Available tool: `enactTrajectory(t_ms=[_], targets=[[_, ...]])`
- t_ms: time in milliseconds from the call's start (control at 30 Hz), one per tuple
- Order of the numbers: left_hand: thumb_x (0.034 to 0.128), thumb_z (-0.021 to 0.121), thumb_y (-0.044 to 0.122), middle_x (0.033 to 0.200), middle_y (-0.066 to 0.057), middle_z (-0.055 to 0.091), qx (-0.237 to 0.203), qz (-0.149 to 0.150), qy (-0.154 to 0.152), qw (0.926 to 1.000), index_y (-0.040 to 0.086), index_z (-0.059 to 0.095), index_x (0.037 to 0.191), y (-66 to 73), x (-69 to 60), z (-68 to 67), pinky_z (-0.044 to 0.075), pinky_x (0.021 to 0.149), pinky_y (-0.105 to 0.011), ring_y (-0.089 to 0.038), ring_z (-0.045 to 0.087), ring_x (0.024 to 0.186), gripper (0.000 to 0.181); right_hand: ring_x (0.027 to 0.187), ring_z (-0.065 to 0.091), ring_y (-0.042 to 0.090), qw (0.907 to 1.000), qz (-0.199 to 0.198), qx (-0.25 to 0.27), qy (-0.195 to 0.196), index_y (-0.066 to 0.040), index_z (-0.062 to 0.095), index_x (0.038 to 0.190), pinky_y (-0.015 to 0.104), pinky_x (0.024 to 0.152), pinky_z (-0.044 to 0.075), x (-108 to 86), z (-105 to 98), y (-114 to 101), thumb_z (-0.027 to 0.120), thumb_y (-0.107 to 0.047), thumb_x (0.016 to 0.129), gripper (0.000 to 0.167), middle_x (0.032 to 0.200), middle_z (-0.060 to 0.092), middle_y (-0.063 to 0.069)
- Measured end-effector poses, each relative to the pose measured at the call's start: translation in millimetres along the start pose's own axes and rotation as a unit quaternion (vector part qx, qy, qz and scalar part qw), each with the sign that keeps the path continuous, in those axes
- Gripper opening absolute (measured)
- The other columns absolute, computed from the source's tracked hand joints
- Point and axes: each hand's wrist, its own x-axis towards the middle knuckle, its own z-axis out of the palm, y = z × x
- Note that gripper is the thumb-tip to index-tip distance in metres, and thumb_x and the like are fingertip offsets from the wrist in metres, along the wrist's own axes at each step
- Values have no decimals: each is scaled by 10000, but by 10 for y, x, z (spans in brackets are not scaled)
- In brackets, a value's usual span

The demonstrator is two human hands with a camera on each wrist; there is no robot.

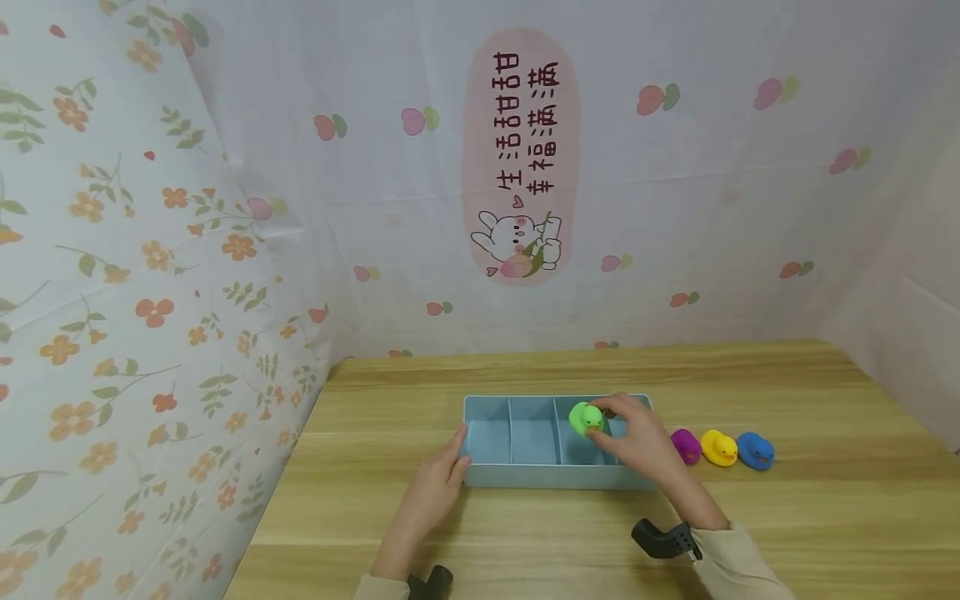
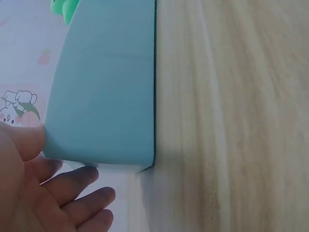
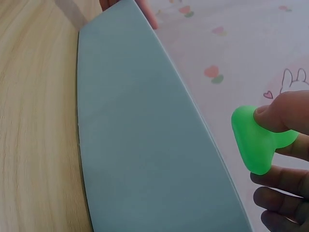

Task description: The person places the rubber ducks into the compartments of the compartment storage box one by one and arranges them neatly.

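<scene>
A green toy duck (image 1: 587, 418) is pinched between the thumb and fingers of my right hand (image 1: 637, 437), above the third compartment from the left of a blue-grey divided box (image 1: 555, 477). In the right wrist view the green duck (image 3: 256, 140) is held higher than the box's rim. My left hand (image 1: 437, 483) grips the box's left end; the left wrist view has its thumb (image 2: 31, 140) at the rim and fingers by the outer end wall. The right hand partly hides the rightmost compartment.
On the wooden table (image 1: 547, 542), right of the box, a purple duck (image 1: 686, 447), a yellow duck (image 1: 719, 448) and a blue duck (image 1: 756, 451) sit in a row. A printed cloth (image 1: 375, 208) hangs behind the table, and a flowered cloth (image 1: 135, 333) hangs at the left.
</scene>
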Motion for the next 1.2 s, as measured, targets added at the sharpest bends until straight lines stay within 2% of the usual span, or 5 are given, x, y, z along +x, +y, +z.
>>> enactTrajectory(t_ms=[233,600,767,1200], targets=[[1019,448,195,1447,-203,429,-142,-53,-124,9998,34,327,1479,23,10,-20,382,1071,-509,-370,447,1313,502,875,594,272,9998,-209,20,45,-64,678,1033,487,788,533,29,57,-42,786,-85,753,301,972,653,44],[1023,439,197,1458,-202,411,-183,-118,-204,9996,38,310,1486,23,7,-26,376,1074,-516,-375,434,1321,506,907,613,284,9996,-198,191,29,-54,673,1092,475,789,531,108,153,-186,777,-118,774,340,1032,661,73],[1020,446,186,1450,-206,421,-225,-118,-183,9995,31,322,1480,28,12,-26,374,1074,-518,-375,439,1317,501,907,615,255,9995,-238,209,57,-68,683,1079,426,782,534,131,183,-254,783,-123,770,330,1025,664,54],[1021,442,196,1442,-214,430,-232,-161,-198,9994,33,320,1482,18,21,-16,373,1076,-519,-378,441,1315,503,910,603,242,9992,-265,274,-100,-76,684,1068,432,779,534,186,295,-396,794,-126,761,330,1030,667,47]])
